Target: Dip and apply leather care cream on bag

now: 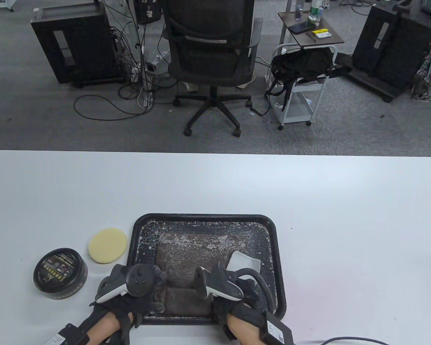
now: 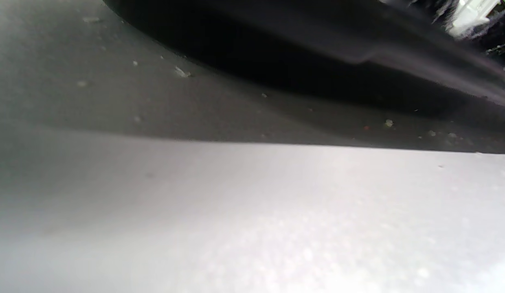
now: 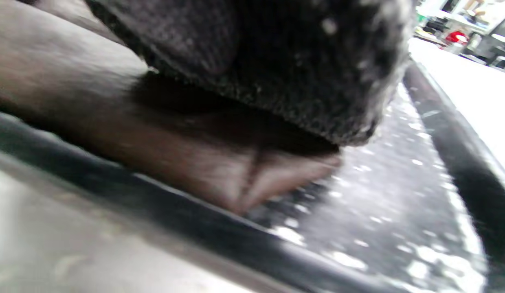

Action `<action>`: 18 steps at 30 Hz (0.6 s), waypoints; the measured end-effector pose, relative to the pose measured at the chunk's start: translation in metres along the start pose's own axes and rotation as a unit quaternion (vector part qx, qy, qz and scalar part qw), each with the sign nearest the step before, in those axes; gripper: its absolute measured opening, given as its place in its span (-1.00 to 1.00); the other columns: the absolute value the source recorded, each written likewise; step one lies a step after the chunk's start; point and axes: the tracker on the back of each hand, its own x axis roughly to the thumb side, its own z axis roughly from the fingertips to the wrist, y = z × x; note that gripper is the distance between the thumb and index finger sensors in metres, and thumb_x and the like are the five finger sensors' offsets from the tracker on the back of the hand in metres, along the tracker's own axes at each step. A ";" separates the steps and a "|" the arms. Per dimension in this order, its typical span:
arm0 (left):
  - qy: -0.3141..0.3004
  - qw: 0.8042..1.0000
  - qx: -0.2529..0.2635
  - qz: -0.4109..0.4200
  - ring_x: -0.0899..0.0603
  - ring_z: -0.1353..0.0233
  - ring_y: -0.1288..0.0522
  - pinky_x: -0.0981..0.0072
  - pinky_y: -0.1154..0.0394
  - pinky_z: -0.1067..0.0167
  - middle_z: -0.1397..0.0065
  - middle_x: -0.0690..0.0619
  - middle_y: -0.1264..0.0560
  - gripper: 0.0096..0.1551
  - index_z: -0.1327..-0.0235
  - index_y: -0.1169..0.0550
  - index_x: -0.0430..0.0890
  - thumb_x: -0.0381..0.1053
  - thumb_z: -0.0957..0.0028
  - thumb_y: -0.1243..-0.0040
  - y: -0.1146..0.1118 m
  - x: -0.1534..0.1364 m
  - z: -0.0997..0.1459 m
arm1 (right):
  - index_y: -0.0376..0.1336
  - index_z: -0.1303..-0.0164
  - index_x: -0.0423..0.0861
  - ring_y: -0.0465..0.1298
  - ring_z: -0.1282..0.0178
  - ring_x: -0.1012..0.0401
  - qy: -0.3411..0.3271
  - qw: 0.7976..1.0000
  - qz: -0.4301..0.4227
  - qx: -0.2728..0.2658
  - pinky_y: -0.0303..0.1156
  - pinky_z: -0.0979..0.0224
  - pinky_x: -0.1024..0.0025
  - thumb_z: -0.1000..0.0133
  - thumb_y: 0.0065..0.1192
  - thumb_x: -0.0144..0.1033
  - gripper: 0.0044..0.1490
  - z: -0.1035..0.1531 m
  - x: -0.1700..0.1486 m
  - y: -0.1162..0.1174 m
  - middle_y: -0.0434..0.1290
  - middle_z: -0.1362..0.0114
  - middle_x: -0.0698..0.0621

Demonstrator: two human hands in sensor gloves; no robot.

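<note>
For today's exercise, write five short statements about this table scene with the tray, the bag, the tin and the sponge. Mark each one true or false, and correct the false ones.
1. The brown leather bag lies inside the black tray. True.
2. The yellow sponge pad sits inside the tray. False: it lies on the white table, left of the tray.
3. The cream tin stands open with its lid off. False: its printed lid is on.
4. Both the left hand and the right hand are at the near edge of the tray. True.
5. The tin is to the right of the tray. False: it stands to the left, beyond the sponge pad.
</note>
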 end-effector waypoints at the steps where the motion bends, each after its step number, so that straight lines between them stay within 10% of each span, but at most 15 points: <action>1: -0.001 1.000 0.000 -0.002 -0.16 -0.64 0.11 -0.08 0.27 -0.51 -0.58 0.15 0.08 -0.06 -0.42 -0.12 0.21 0.31 0.24 -0.21 0.000 0.000 0.000 | 0.31 -0.34 -0.19 0.54 -0.30 -0.16 -0.010 1.000 0.004 -0.007 0.37 -0.39 -0.10 0.11 0.27 -0.45 -0.29 0.000 0.006 0.000 0.42 -0.35 -0.31; 18: -0.015 1.000 -0.015 0.006 -0.21 -0.63 0.11 -0.07 0.20 -0.50 -0.58 0.04 0.07 -0.02 -0.45 -0.07 0.12 0.26 0.21 -0.24 0.001 0.003 0.001 | 0.30 -0.34 -0.09 0.50 -0.37 -0.11 -0.102 0.985 -0.037 -0.138 0.33 -0.45 -0.06 0.10 0.26 -0.41 -0.29 0.001 0.075 -0.005 0.39 -0.41 -0.23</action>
